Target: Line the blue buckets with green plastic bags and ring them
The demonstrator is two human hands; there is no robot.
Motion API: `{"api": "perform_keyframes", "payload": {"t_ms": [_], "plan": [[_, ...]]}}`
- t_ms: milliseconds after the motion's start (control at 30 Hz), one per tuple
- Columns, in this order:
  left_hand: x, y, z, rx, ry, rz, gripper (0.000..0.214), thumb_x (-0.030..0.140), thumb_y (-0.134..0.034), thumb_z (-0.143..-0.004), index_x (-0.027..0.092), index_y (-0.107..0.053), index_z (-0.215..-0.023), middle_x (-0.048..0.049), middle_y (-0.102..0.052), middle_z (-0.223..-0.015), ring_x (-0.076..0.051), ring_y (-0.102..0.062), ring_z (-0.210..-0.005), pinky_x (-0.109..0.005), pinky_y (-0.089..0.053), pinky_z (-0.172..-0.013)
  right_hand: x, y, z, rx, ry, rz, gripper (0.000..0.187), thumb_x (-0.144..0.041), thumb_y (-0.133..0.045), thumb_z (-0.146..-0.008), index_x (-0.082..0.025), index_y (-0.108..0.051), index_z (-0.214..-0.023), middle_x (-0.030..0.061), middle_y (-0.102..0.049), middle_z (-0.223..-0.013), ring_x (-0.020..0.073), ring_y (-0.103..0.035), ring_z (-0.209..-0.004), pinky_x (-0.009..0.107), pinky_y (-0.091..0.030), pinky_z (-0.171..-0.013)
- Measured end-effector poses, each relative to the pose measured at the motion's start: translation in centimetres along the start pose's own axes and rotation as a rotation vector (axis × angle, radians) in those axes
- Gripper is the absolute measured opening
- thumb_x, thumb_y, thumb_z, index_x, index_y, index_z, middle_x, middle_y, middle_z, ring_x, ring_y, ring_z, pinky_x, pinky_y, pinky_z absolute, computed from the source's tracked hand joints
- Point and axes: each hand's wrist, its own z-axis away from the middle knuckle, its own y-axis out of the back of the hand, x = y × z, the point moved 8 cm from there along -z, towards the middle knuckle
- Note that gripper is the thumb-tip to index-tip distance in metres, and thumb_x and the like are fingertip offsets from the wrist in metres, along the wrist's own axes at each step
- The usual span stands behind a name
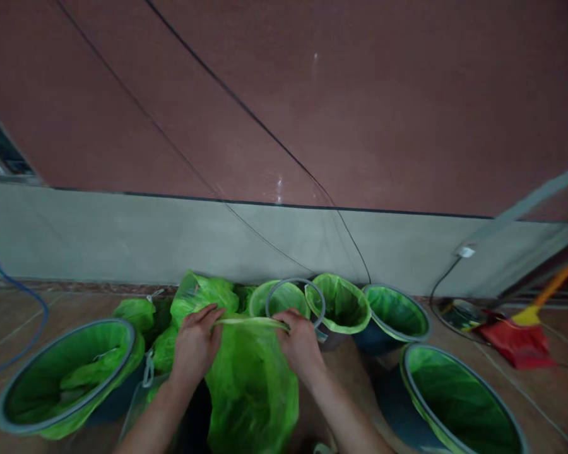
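Note:
My left hand [195,343] and my right hand [299,343] both grip the top edge of a bright green plastic bag [250,384], stretching it taut between them. The bag hangs down in front of me over something dark that I cannot make out. A loose grey ring [295,284] stands just behind my right hand. Several bins lined with green bags sit around: one at the left [61,378], one behind the ring [341,306], one further right [397,312] and one at the front right [459,403].
Crumpled green bags [199,293] lie behind my left hand. A red dustpan [515,340] and a yellow-handled broom lie on the tiled floor at the right. Black cables run down the red-and-grey wall; a blue hose [9,290] curves at the left.

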Motion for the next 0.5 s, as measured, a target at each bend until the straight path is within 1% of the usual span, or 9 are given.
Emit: {"api": "perform_keyframes", "payload": {"t_ms": [33, 100, 200, 267, 400, 500], "plan": [[-0.5, 0.1, -0.2, 0.018, 0.007, -0.005, 0.041, 0.025, -0.045, -0.084, 0.018, -0.075, -0.110, -0.0117, -0.073, -0.122, -0.029, -0.066, -0.114, -0.044, -0.047, -0.107, 0.2, 0.2, 0.0, -0.017, -0.001, 0.096, 0.029, -0.008, -0.052, -0.078, -0.019, -0.075, -0.090, 0.0074, -0.071, -0.093, 0.0200, -0.066, -0.088, 0.030, -0.048, -0.083], [-1.5, 0.4, -0.8, 0.040, 0.044, -0.011, 0.043, 0.025, -0.043, -0.085, 0.016, -0.074, -0.113, -0.0128, -0.072, -0.123, -0.029, -0.067, -0.113, -0.043, -0.048, -0.105, 0.9, 0.9, -0.3, -0.029, -0.034, 0.219, 0.031, -0.005, -0.053, -0.076, -0.019, -0.075, -0.093, 0.0075, -0.071, -0.096, 0.0198, -0.066, -0.090, 0.028, -0.048, -0.084], [-3.4, 1.1, -1.6, 0.069, 0.133, -0.029, 0.045, 0.027, -0.041, -0.086, 0.016, -0.073, -0.117, -0.0122, -0.071, -0.125, -0.029, -0.067, -0.112, -0.041, -0.051, -0.100, 2.4, 2.3, -1.0, 0.015, -0.089, 0.307, 0.037, 0.000, -0.053, -0.071, -0.019, -0.075, -0.094, 0.0072, -0.072, -0.098, 0.0198, -0.067, -0.092, 0.027, -0.048, -0.084], [-5.0, 1.6, -2.1, 0.079, 0.201, -0.041, 0.044, 0.024, -0.043, -0.084, 0.016, -0.073, -0.115, -0.0126, -0.072, -0.122, -0.030, -0.068, -0.109, -0.040, -0.052, -0.097, 3.6, 3.3, -1.5, 0.057, -0.117, 0.344, 0.041, 0.002, -0.051, -0.068, -0.019, -0.075, -0.094, 0.0069, -0.072, -0.098, 0.0196, -0.067, -0.094, 0.026, -0.048, -0.086], [-8.2, 2.7, -2.5, 0.090, 0.337, -0.036, 0.043, 0.020, -0.046, -0.079, 0.017, -0.075, -0.110, -0.0128, -0.075, -0.111, -0.031, -0.071, -0.097, -0.041, -0.054, -0.090, 5.6, 5.4, -1.7, 0.128, -0.195, 0.426, 0.041, 0.002, -0.051, -0.068, -0.019, -0.075, -0.095, 0.0079, -0.073, -0.100, 0.0212, -0.068, -0.094, 0.029, -0.049, -0.087], [-10.0, 3.7, -2.5, 0.077, 0.460, 0.014, 0.038, 0.022, -0.051, -0.076, 0.017, -0.075, -0.105, -0.0113, -0.076, -0.094, -0.030, -0.070, -0.084, -0.040, -0.056, -0.081, 6.8, 6.6, -1.7, 0.155, -0.236, 0.446, 0.039, -0.001, -0.053, -0.070, -0.019, -0.075, -0.097, 0.0091, -0.073, -0.102, 0.0227, -0.068, -0.094, 0.031, -0.049, -0.087]]}}
